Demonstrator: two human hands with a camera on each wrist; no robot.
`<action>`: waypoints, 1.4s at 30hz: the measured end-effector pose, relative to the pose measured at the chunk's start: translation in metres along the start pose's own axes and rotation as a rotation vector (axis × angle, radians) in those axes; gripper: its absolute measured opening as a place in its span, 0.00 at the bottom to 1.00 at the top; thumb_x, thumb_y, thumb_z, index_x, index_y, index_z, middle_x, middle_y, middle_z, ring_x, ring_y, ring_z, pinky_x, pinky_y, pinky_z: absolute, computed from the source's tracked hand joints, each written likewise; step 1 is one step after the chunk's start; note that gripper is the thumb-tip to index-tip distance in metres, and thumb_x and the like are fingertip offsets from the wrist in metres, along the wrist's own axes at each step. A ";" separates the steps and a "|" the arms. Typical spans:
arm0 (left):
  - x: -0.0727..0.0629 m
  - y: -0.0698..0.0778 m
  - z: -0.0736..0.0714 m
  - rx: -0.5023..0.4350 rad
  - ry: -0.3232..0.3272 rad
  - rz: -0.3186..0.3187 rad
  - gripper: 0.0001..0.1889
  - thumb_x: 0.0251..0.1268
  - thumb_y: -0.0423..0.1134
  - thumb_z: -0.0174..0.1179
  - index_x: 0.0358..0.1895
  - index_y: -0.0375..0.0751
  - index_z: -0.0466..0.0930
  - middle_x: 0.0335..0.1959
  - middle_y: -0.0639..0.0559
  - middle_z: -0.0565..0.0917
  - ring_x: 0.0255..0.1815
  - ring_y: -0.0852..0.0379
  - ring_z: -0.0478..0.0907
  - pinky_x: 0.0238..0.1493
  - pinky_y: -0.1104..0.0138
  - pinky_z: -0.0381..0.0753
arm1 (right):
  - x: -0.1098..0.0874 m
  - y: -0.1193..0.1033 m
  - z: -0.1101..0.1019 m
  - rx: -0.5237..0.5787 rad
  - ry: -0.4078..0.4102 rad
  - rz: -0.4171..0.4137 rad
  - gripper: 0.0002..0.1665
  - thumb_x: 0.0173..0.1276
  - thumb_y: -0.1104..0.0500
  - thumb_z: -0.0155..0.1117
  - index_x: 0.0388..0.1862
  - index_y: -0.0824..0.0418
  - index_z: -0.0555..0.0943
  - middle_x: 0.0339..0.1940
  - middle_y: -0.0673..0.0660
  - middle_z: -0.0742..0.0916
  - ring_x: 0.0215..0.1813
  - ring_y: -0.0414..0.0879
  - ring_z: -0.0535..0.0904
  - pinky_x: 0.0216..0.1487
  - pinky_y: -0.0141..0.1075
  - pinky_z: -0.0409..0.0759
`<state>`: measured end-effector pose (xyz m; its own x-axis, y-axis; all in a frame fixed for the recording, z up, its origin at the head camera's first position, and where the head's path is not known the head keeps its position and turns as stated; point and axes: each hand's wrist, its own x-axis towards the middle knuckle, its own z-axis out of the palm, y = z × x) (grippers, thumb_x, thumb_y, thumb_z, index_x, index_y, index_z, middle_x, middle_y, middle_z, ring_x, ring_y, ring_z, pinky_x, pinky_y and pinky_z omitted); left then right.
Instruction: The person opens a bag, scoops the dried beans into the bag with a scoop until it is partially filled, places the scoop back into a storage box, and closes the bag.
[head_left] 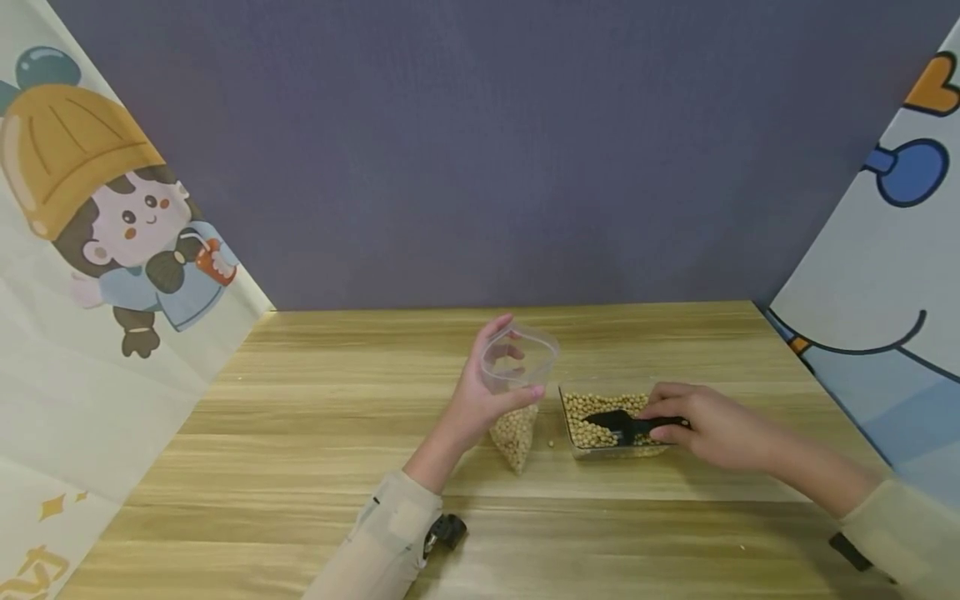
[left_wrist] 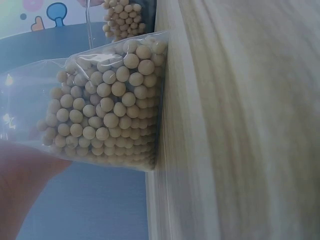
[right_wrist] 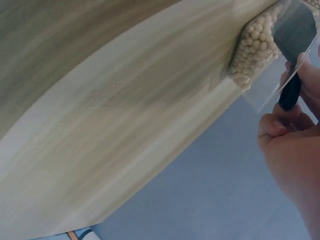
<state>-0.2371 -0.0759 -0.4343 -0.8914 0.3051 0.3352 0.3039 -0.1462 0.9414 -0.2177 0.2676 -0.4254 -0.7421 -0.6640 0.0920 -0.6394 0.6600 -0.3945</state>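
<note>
In the head view my left hand (head_left: 474, 392) holds a clear plastic bag (head_left: 516, 437) near its wide-open mouth, thumb on the near side and fingers round the far side. Pale round beans (left_wrist: 110, 100) fill the bag's lower part, which stands against the tabletop in the left wrist view. To the right, a clear rectangular container (head_left: 622, 453) holds more of these beans (head_left: 592, 406). My right hand (head_left: 716, 427) grips the handle of a small black scoop (head_left: 617, 419), whose blade lies among the container's beans. In the right wrist view, the container wall partly covers the scoop (right_wrist: 296, 32).
One loose bean (head_left: 551, 443) lies on the wooden table (head_left: 337, 467) between bag and container. A grey-blue panel (head_left: 480, 158) rises behind the table. Cartoon-printed sheets flank it, the left sheet (head_left: 60, 375) and the right sheet (head_left: 900, 275).
</note>
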 end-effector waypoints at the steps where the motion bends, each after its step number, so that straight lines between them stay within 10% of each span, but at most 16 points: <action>1: 0.000 0.000 0.000 0.002 -0.001 -0.001 0.54 0.52 0.28 0.74 0.83 0.54 0.57 0.76 0.37 0.66 0.73 0.32 0.65 0.78 0.34 0.69 | -0.001 0.001 0.000 0.010 0.003 0.014 0.16 0.75 0.56 0.69 0.58 0.58 0.88 0.50 0.47 0.85 0.38 0.25 0.74 0.34 0.30 0.77; 12: 0.000 0.000 0.001 0.019 0.002 -0.002 0.54 0.52 0.30 0.73 0.83 0.53 0.56 0.76 0.38 0.66 0.71 0.38 0.67 0.77 0.43 0.75 | -0.014 0.009 -0.001 0.162 0.080 0.123 0.16 0.78 0.55 0.65 0.61 0.56 0.86 0.55 0.52 0.86 0.39 0.29 0.79 0.33 0.30 0.78; 22: 0.001 -0.001 0.000 0.016 0.009 -0.008 0.53 0.52 0.30 0.74 0.83 0.54 0.57 0.76 0.40 0.67 0.72 0.36 0.67 0.77 0.42 0.75 | -0.013 0.017 -0.002 0.047 0.324 0.051 0.16 0.69 0.66 0.73 0.53 0.52 0.88 0.50 0.48 0.88 0.45 0.27 0.77 0.34 0.30 0.75; 42: 0.001 -0.002 0.001 -0.015 -0.008 0.001 0.54 0.51 0.30 0.75 0.83 0.53 0.56 0.76 0.37 0.66 0.74 0.28 0.63 0.77 0.37 0.73 | 0.030 -0.025 -0.093 -0.067 0.442 0.028 0.15 0.76 0.64 0.67 0.57 0.53 0.88 0.51 0.46 0.87 0.32 0.34 0.72 0.29 0.29 0.67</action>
<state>-0.2385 -0.0745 -0.4361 -0.8885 0.3122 0.3363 0.2996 -0.1603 0.9405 -0.2424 0.2635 -0.3281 -0.7648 -0.4413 0.4694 -0.6186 0.7064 -0.3440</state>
